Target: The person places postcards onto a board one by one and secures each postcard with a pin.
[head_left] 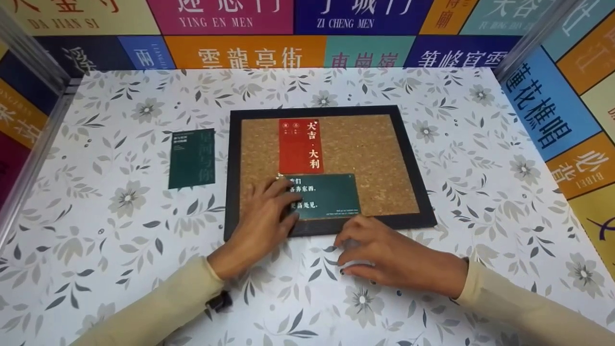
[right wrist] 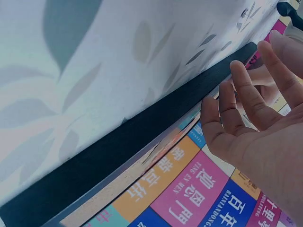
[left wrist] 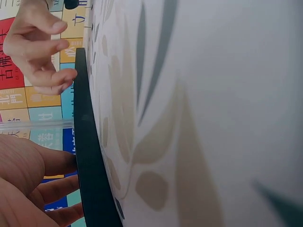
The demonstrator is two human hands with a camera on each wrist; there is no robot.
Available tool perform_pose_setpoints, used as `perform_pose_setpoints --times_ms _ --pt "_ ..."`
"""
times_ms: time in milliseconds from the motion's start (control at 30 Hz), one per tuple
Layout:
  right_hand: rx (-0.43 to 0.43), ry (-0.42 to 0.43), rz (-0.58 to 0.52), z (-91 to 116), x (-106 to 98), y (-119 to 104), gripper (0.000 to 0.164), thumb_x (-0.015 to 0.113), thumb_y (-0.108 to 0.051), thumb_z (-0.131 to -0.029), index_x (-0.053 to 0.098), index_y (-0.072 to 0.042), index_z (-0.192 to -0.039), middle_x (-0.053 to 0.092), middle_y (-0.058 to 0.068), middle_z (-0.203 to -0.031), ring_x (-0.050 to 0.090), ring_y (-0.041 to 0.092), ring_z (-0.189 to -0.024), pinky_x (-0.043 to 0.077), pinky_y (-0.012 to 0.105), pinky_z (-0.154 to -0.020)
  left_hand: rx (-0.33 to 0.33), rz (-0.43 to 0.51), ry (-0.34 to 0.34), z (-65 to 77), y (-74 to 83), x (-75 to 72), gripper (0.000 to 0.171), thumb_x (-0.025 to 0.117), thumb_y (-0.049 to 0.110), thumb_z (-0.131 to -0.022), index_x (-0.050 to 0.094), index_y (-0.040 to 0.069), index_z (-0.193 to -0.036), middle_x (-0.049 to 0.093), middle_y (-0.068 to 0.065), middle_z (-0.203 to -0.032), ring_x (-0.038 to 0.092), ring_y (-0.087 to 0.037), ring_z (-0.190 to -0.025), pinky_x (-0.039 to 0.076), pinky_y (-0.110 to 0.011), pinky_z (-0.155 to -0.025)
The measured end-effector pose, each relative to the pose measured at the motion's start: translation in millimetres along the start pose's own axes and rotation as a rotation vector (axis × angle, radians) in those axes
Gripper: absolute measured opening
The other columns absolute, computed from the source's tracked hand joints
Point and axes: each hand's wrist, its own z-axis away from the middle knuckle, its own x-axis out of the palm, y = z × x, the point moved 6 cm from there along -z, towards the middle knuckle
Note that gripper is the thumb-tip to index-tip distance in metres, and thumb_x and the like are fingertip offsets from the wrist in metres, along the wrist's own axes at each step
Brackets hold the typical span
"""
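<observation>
Placing the green card along the near edge of the corkboard looks like the step you have in hand. It lies lengthwise there, left of the near right corner, its upper edge just below the red card, which stands upright left of centre against the board's far edge. Your left hand rests over the green card's left end, fingers spread apart, the fingertips covering part of the printing. Your right hand is by the near side of the black frame, below the card's near right corner; its fingers are loosely bent and apart, and you hold nothing visible in it. A second green card lies on the tabletop, beyond the board's left edge and nearer the tabletop's left edge. Whether pins fix the cards is too small to tell.

As I judge it, your next move calls for light, steady pressure from the left hand so the card keeps square to the near edge, while the right straightens or secures its right corners. Press too hard sideways and it could slide under the red one.
</observation>
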Motion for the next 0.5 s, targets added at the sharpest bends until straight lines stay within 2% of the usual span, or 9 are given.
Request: perform_pose_setpoints --times_ms 133,367,500 --pt "-0.012 -0.009 0.011 2.7 2.1 -4.6 0.007 0.085 -0.017 -0.098 0.086 -0.019 -0.104 0.072 0.001 -0.127 0.058 0.021 -0.118 0.052 0.043 -0.098 0.011 0.013 0.009 0.2 -2.9 2.3 0.033 0.082 0.009 -0.097 0.080 0.007 -0.130 0.064 -0.016 -0.150 0.047 -0.044 -0.147 0.020 -0.081 -0.122" --pt "-0.007 -0.023 -0.001 7.4 3.6 -7.8 0.008 0.085 -0.017 -0.098 0.086 -0.020 -0.106 0.071 -0.001 -0.127 0.057 0.020 -0.119 0.052 0.040 -0.098 0.038 0.028 0.054 -1.4 -22.4 18.8 0.034 0.083 0.011 -0.096 0.081 0.011 -0.130 0.063 -0.011 -0.150 0.048 -0.039 -0.144 0.022 -0.081 -0.119" --pt "-0.008 -0.030 0.005 9.3 4.5 -7.0 0.008 0.084 -0.017 -0.099 0.086 -0.020 -0.107 0.071 0.000 -0.127 0.057 0.020 -0.118 0.052 0.040 -0.098 0.042 0.032 0.060 -1.4 -20.8 17.2 0.034 0.084 0.011 -0.096 0.081 0.011 -0.130 0.064 -0.011 -0.150 0.048 -0.039 -0.144 0.021 -0.081 -0.120"
